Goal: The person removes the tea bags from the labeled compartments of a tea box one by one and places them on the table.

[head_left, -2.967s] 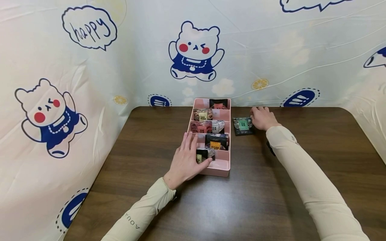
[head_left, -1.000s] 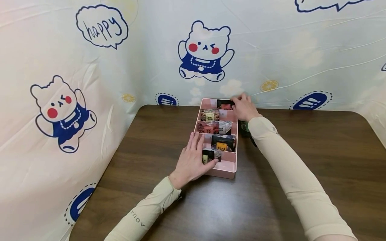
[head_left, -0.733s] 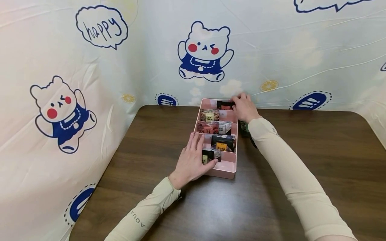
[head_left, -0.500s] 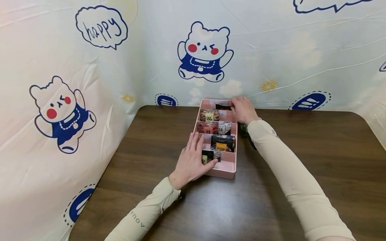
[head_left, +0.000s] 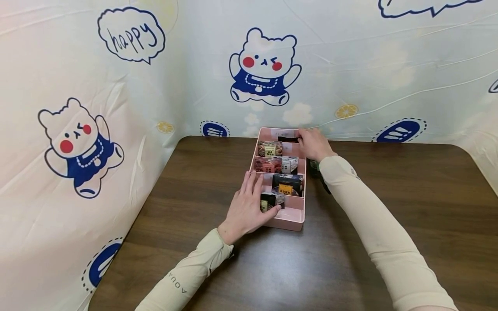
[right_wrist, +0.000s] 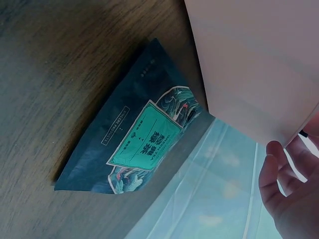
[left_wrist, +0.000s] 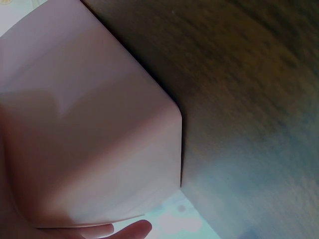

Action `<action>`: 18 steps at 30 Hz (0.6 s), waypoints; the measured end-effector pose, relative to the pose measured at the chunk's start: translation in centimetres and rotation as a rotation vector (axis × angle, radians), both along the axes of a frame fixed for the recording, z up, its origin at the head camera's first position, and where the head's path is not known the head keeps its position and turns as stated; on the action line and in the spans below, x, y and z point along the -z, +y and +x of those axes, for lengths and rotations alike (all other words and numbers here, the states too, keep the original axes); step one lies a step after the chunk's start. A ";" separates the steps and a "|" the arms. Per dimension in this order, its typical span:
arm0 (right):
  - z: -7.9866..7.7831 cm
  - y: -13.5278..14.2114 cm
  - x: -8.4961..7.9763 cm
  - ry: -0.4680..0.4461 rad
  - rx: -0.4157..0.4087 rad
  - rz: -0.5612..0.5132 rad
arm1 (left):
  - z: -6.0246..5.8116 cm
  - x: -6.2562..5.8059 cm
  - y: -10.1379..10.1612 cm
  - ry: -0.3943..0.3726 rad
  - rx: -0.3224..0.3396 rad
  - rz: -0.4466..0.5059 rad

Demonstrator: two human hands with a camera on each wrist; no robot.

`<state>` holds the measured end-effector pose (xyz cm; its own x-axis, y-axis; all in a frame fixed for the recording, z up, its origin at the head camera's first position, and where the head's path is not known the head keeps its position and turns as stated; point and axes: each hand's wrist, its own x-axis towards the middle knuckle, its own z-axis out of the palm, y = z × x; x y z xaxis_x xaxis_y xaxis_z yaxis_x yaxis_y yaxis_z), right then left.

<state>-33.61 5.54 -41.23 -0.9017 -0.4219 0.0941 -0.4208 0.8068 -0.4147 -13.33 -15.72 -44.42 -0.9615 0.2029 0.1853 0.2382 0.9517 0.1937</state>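
In the head view a pink divided box (head_left: 284,225) holds several tea packets in its compartments. My left hand (head_left: 244,211) rests over its near left side, fingers straight along the edge and thumb spread across the near compartment. My right hand (head_left: 316,143) is at the far right corner, where thumb and fingers pinch the edge of a black tea packet (head_left: 287,139) in the farthest compartment. Only that packet's dark top strip shows. A dark green tea packet (right_wrist: 142,139), printed "green tea", lies on the table beside the box, mostly hidden by my right arm in the head view.
Other packets stand in the box: a brown one (head_left: 270,149), a red one (head_left: 268,165), a white one (head_left: 289,165) and a black one with an orange label (head_left: 287,185). The brown wooden table (head_left: 175,185) meets a printed curtain (head_left: 186,77) behind.
My right hand has gone from the green packet to the box's far corner. There the black packet has sunk or tipped, hiding its red label and exposing a pale strip behind. My left hand stays put.
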 end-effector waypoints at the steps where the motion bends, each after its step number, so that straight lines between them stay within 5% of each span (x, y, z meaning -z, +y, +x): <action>1: 0.0 0.0 0.0 -0.001 0.001 -0.002 | 0.0 0.0 0.0 0.000 0.000 0.000; 18: 0.3 0.3 -0.2 0.026 0.008 0.042 | 0.0 0.1 0.1 0.008 0.001 0.007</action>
